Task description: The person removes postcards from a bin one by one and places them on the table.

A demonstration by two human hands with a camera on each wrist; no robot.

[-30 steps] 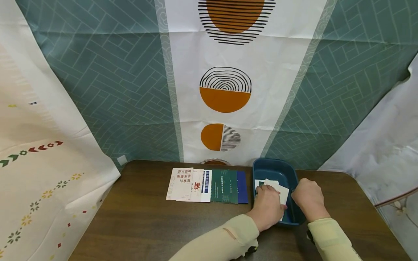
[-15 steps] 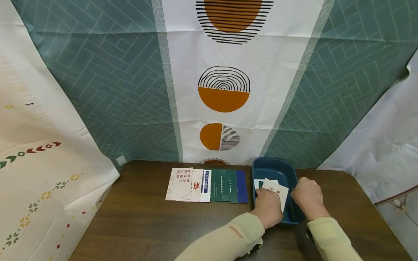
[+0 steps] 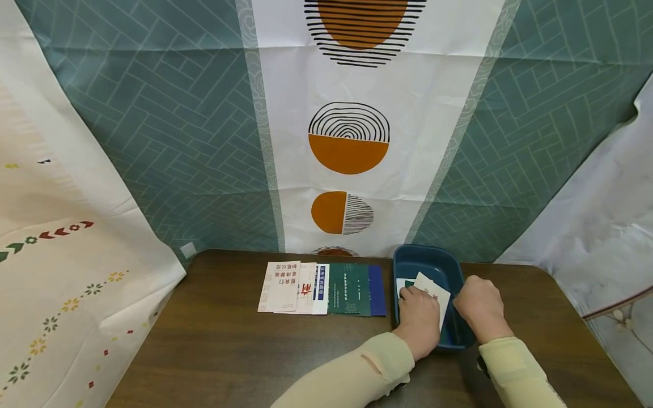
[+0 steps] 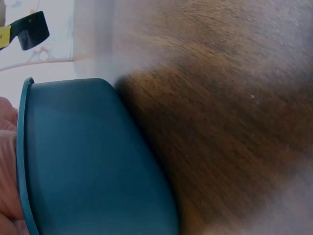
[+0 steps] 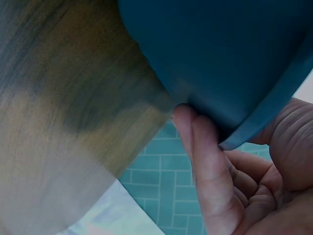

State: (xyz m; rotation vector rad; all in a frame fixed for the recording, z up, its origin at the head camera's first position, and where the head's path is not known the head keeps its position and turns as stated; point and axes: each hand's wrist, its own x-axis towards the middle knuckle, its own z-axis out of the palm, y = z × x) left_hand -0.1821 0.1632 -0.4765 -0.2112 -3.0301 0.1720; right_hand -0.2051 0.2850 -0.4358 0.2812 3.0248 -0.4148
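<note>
In the head view a dark blue plastic basket stands at the table's right back. My left hand reaches into it, fingers curled at a white paper card with printed writing; the fingertips are hidden. Another white card with a green part shows beyond that hand. My right hand grips the basket's right rim. The right wrist view shows its thumb inside and fingers against the outer wall. From the left wrist, the basket's side hides most of the left hand.
Left of the basket, overlapping paper cards lie in a row: pale ones with red writing, a white-and-blue one, a dark green one and a blue one. The brown wooden table meets a patterned cloth behind.
My left hand has shifted slightly right inside the basket, and its thumb has gone out of sight. The white card has turned and shifted a little. My right hand keeps its hold on the rim.
</note>
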